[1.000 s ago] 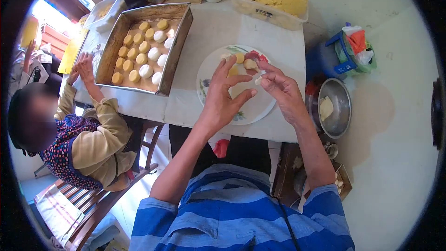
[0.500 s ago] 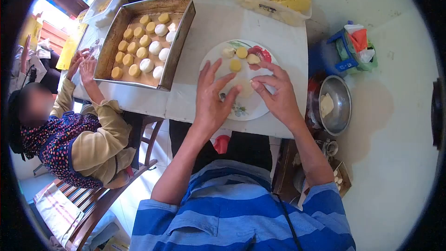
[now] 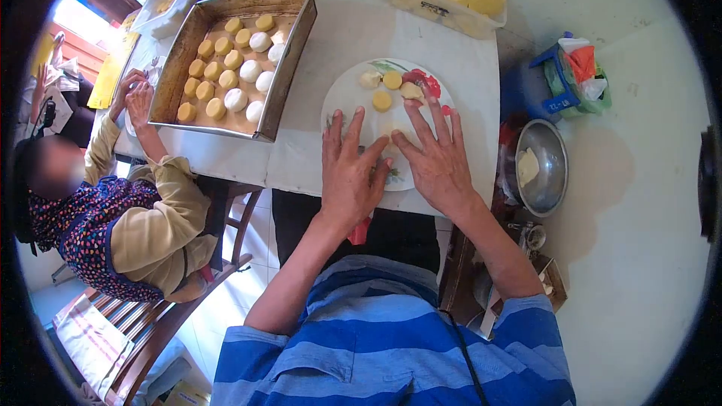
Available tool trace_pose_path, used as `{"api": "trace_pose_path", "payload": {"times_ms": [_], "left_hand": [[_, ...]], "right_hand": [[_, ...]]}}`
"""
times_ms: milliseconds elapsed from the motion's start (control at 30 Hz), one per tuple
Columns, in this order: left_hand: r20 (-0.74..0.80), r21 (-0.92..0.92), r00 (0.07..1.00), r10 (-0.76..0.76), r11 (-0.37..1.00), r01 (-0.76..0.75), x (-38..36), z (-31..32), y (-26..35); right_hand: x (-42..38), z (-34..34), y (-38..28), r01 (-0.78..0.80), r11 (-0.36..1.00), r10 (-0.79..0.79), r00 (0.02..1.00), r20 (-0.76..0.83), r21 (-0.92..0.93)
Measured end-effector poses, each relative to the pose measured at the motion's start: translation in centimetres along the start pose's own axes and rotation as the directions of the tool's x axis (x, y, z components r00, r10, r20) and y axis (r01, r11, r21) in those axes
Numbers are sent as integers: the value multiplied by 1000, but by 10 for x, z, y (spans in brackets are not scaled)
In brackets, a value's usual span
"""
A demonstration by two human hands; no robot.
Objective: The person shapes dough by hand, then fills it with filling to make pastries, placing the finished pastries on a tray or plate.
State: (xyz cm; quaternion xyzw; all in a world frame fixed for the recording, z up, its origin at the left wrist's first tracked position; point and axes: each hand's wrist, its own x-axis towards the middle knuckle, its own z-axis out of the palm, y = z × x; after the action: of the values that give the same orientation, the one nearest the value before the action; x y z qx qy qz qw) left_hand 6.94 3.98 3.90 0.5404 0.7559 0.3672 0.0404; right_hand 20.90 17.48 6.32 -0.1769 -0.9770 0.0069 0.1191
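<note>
A white plate with a floral print (image 3: 335, 95) lies on the table before me. My left hand (image 3: 349, 173) rests palm down over its near left part, fingers spread. My right hand (image 3: 442, 169) lies over the near right part, also flat with its fingers apart. The two index fingertips almost meet at a thin pale dough piece (image 3: 389, 128), which is largely hidden and hard to make out. Beyond the fingers sit two yellow filling rounds, one farther (image 3: 392, 80) and one nearer (image 3: 382, 101). Pale dough lumps lie beside them, left (image 3: 369, 80) and right (image 3: 412, 91).
A deep metal baking tray (image 3: 294, 43) with rows of yellow and white rounds stands to the left. A plastic tub (image 3: 451, 16) of yellow filling is at the back. A steel bowl (image 3: 553, 169) holds dough at right. Another person (image 3: 143, 233) works at left.
Both hands have flattened onto the plate. The right hand's thumb-and-finger pinch has opened, and its fingers now stretch forward. The view has shifted slightly.
</note>
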Motion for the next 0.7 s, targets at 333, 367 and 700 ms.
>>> {"api": "trace_pose_path", "payload": {"times_ms": [333, 367, 700], "left_hand": [[129, 157, 991, 35, 986, -55, -1, 6, 6], [131, 156, 991, 38, 986, -58, -1, 7, 6], [127, 231, 988, 89, 966, -117, 10, 3, 6]], "right_hand": [[-8, 2, 12, -146, 956, 138, 989, 49, 255], [-7, 0, 9, -114, 970, 107, 993, 41, 214], [-9, 8, 11, -135, 977, 123, 989, 84, 164]]}}
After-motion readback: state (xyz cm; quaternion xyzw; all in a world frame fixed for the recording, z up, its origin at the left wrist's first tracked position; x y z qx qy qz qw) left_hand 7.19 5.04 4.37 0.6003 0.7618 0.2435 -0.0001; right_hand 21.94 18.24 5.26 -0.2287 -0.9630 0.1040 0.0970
